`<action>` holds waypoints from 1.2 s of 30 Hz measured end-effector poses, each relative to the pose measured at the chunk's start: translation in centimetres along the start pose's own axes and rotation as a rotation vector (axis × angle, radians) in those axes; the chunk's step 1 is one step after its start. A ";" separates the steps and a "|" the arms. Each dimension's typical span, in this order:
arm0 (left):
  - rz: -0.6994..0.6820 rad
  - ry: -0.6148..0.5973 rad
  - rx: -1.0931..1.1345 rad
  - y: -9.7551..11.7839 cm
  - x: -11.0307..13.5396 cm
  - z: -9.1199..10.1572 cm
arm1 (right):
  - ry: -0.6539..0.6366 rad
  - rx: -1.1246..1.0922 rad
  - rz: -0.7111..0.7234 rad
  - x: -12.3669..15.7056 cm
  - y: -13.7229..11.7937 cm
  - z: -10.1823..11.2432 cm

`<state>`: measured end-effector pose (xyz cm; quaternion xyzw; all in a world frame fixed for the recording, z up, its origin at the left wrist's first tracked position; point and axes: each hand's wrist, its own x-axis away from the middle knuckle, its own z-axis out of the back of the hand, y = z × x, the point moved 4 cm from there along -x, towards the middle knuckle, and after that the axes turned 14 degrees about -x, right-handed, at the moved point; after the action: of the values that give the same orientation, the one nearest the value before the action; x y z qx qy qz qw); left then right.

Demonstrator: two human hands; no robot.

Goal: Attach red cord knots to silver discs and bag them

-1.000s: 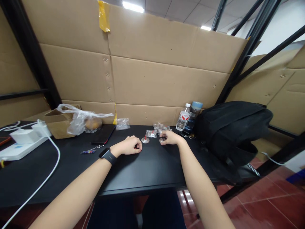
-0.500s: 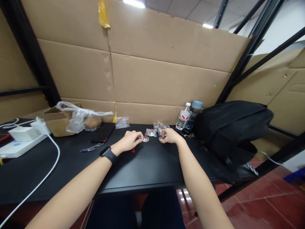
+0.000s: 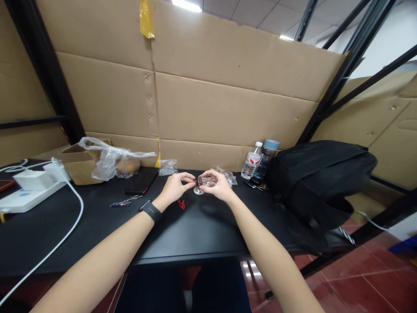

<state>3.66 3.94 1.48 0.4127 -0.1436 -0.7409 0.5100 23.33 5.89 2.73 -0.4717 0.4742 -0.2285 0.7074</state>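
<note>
My left hand (image 3: 176, 188) and my right hand (image 3: 217, 186) meet above the black table (image 3: 202, 230). Both pinch the same small clear packet (image 3: 203, 181), which has a bit of red at its left end. A small silver disc (image 3: 198, 191) lies on the table right under the packet. A red cord (image 3: 181, 203) lies on the table just below my left hand. More small clear packets (image 3: 228, 175) sit behind my right hand. A black watch (image 3: 150, 211) is on my left wrist.
A black backpack (image 3: 319, 182) fills the table's right side, with two bottles (image 3: 259, 160) beside it. At the left are a white power strip and cable (image 3: 29, 191), a cardboard box with a plastic bag (image 3: 107, 161), a dark phone (image 3: 141, 181) and a keychain (image 3: 124, 202). Cardboard walls stand behind.
Both hands rose off the table and came together, now pinching one clear packet between them. The red cord left my left hand and lies on the table.
</note>
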 end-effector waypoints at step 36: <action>-0.150 0.182 -0.349 1.6 0.6 0.1 | 0.064 0.018 -0.011 0.0 1.5 -1.3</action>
<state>4.47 2.65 2.28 0.3929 0.0645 -0.7502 0.5279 21.98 6.02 1.26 -0.4603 0.4921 -0.2517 0.6947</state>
